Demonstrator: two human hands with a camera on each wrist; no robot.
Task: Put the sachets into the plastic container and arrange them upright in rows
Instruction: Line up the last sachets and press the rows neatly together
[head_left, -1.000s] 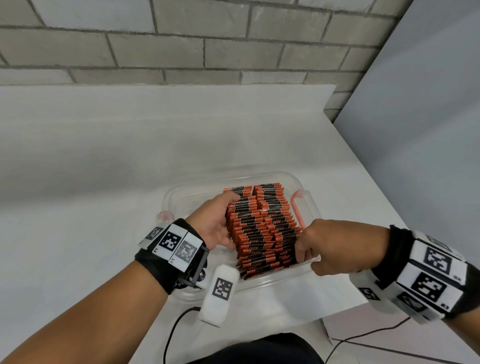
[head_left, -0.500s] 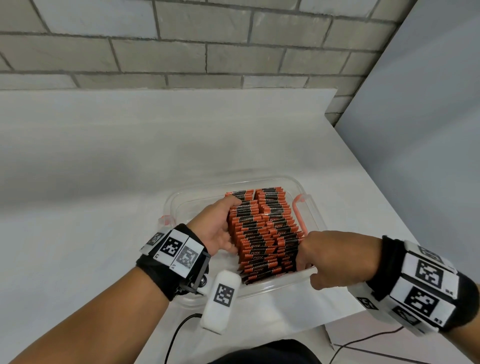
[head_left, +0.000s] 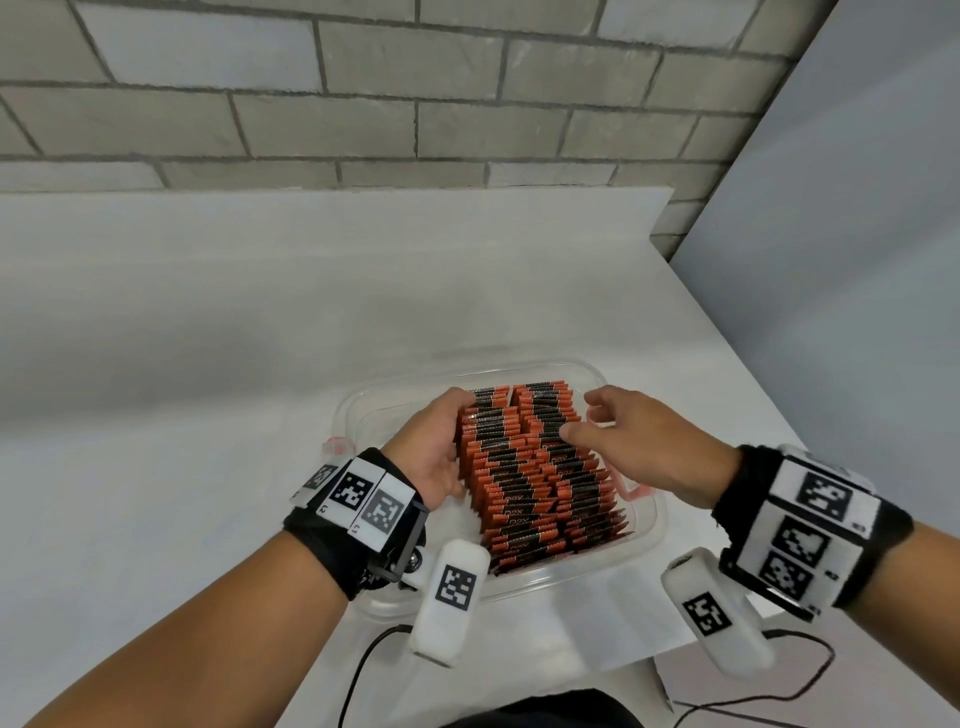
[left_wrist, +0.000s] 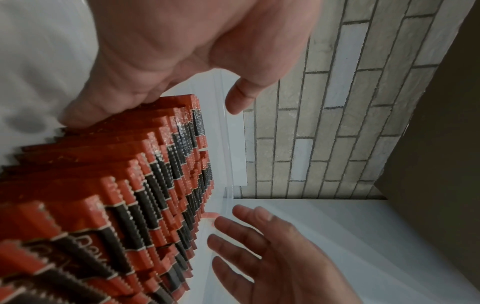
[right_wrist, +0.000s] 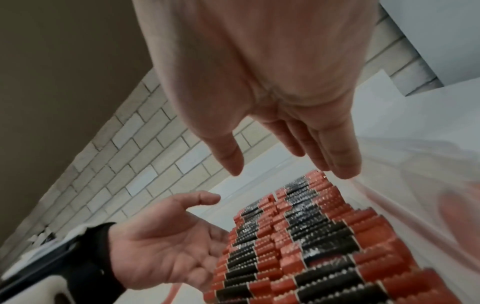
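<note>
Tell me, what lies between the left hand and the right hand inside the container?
The rows of sachets, standing between the left hand and the right hand; the head view shows it.

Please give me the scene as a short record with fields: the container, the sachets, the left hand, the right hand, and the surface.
container: clear plastic container with orange clips, on the white table
sachets: orange and black sachets, standing on edge in two rows inside the container
left hand: left hand open, fingers against the left side of the rows
right hand: right hand open, over the right row, holds nothing
background: grey brick wall behind the table
</note>
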